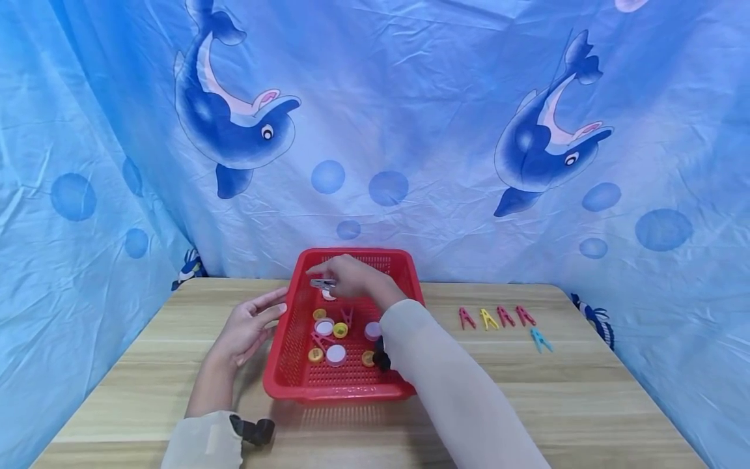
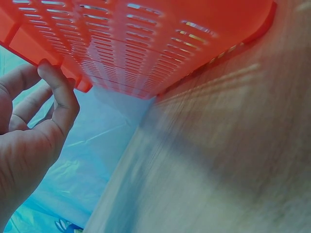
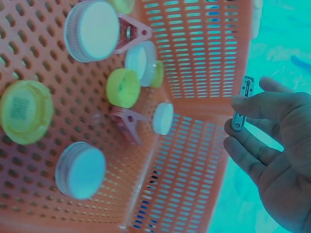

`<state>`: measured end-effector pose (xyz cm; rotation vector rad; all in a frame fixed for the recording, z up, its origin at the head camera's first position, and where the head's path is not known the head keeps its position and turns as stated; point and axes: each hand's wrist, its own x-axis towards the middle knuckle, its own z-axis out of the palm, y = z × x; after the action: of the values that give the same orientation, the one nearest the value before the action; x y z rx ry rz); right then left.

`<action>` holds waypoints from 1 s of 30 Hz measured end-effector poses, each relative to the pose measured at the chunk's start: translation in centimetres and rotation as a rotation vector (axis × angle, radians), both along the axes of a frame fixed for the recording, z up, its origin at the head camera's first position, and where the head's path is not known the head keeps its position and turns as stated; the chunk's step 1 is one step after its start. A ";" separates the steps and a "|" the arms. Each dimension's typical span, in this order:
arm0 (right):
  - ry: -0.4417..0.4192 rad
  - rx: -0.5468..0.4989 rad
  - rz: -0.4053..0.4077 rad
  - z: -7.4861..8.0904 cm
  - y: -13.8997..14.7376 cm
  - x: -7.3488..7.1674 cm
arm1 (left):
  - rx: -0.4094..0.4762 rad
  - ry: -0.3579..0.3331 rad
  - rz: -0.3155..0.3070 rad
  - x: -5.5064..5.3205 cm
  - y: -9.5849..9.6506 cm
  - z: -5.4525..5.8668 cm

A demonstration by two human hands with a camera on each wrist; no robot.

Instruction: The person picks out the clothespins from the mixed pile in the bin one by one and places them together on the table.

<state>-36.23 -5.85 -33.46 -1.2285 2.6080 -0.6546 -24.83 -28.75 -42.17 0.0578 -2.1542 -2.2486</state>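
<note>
My right hand (image 1: 349, 277) is over the far part of a red plastic basket (image 1: 340, 393), pinching a silver nail clipper (image 3: 243, 103) between thumb and fingers. At the basket's left side, my left hand (image 1: 246, 329) touches the outside of the rim with its fingertips, the fingers mostly extended. Inside the basket lie several bottle caps, among them a white cap (image 1: 336, 354), a yellow cap (image 3: 123, 88) and an orange-yellow cap (image 3: 25, 112). Pink clothespins (image 3: 128, 125) lie among the caps. My right sleeve hides part of the basket's right side.
To the right of the basket, several clothespins lie on the wooden table (image 1: 498, 391): red ones (image 1: 467, 318), a yellow one (image 1: 489, 318) and a blue one (image 1: 541, 340). A blue curtain (image 1: 439, 215) with printed dolphins hangs behind and at both sides.
</note>
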 end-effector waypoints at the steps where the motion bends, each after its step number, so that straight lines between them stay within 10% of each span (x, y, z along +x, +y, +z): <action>1: 0.003 0.005 0.001 0.3 0.0 0.1 | 0.002 0.000 -0.002 0.0 0.0 0.0; 30: 0.177 0.115 0.075 4.7 4.4 -0.3 | 0.003 0.004 -0.015 0.0 0.0 0.2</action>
<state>-36.55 -1.49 -28.72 -1.3990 2.6806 -0.3924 -24.84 -28.79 -42.00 0.0371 -2.1560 -2.2583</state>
